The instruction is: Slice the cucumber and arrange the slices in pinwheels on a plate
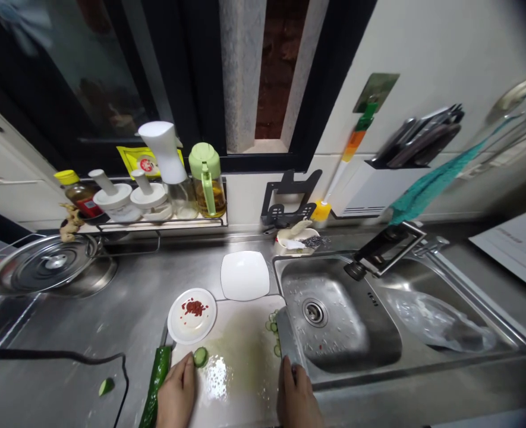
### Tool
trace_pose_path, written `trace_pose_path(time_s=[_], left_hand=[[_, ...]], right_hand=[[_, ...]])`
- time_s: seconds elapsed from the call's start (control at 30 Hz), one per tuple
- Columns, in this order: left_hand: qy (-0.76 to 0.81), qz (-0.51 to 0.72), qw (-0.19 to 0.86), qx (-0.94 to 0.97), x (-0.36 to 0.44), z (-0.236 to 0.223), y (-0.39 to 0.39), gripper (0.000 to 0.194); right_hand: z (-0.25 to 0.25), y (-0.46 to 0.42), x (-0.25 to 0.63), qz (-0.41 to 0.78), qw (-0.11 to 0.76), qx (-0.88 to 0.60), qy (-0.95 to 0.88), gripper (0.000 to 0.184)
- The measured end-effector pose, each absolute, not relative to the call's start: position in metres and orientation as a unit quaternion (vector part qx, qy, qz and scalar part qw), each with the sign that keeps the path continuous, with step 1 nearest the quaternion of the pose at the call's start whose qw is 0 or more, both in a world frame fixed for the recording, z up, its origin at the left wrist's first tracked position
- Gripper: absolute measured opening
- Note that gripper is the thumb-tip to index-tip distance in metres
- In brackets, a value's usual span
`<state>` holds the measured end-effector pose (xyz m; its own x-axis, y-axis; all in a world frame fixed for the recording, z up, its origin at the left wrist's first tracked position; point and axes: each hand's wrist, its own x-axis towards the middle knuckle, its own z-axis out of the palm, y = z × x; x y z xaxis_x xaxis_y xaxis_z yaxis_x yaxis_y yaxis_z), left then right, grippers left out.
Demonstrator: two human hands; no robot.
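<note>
One steel sink (339, 340) with two smooth basins fills the right side. Left of it lies one flat, pale board (240, 371), wet and shiny. One round, ridged metal lid (26, 270) sits at far left. One long, bumpy green cucumber (157, 377) lies along the board's left edge. The right hand (299, 395) is closed around the handle of one broad metal knife (289, 339). The left hand (176, 393) has its fingers drawn narrow at one round slice (201, 357) on the board; whether they pinch it cannot be told. Beyond are two white plates: one squarish (245, 275), one round (191, 329) with small red bits (195, 307). Several thin, round pieces (274, 328) lie beside the blade. One cucumber stub (106, 386) lies on the steel counter (66, 339).
</note>
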<state>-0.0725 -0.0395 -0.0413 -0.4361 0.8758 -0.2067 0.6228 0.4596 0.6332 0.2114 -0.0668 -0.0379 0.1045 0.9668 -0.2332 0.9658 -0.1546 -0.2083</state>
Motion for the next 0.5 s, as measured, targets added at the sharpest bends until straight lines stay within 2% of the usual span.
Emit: trace_pose_path(time_s=[0.13,0.3,0.4,0.5], left_hand=[[0.795,0.275,0.231,0.489,-0.061,-0.03,-0.038,0.039],[0.741,0.294,0.253,0.548,-0.029,-0.008,0.011,0.043],[0.744,0.263,0.253,0.56,-0.009,0.005,0.063,0.043],[0.778,0.173,0.25,0.55,0.006,0.012,0.111,0.041]], right_hand=[[-0.04,-0.057,0.213,0.122,0.05,-0.736,-0.664,0.046],[-0.008,0.005,0.207,0.174,0.068,-0.694,-0.695,0.043],[0.014,0.062,0.204,0.18,0.031,-0.707,-0.684,0.041],[0.019,0.114,0.203,0.177,0.027,-0.712,-0.679,0.035]])
